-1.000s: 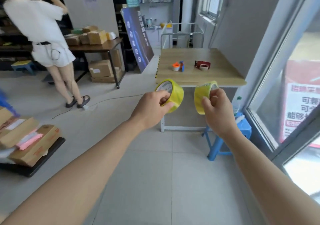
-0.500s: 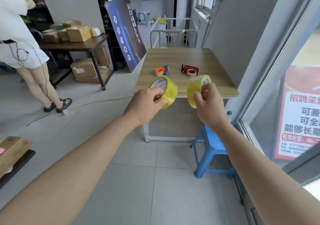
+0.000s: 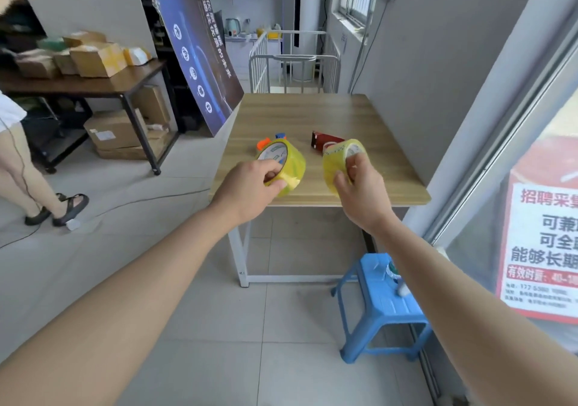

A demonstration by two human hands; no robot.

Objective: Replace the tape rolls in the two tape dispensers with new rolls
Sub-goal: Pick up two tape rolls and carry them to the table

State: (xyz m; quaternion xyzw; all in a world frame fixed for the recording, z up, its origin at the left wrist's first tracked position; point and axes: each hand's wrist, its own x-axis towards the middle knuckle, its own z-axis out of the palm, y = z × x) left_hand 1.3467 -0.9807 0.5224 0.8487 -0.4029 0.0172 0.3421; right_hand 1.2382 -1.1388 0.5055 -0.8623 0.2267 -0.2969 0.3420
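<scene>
Tape is in both hands: the left hand (image 3: 250,186) grips a yellow roll (image 3: 286,164), fingers curled through its core and thumb pressed on the outer face, while the right hand (image 3: 362,192) pinches a second yellow roll (image 3: 339,158) by its rim, fingers hooked inside the hole. Both rolls are held up in the air over the near edge of a wooden table (image 3: 312,114). On the tabletop behind them lie two dispensers, an orange and blue one (image 3: 268,141) mostly hidden by the left roll, and a red one (image 3: 325,141) just behind the right roll. A blue stool (image 3: 381,305) stands on the floor beside the table. Another person's legs (image 3: 25,171) show far left.
</scene>
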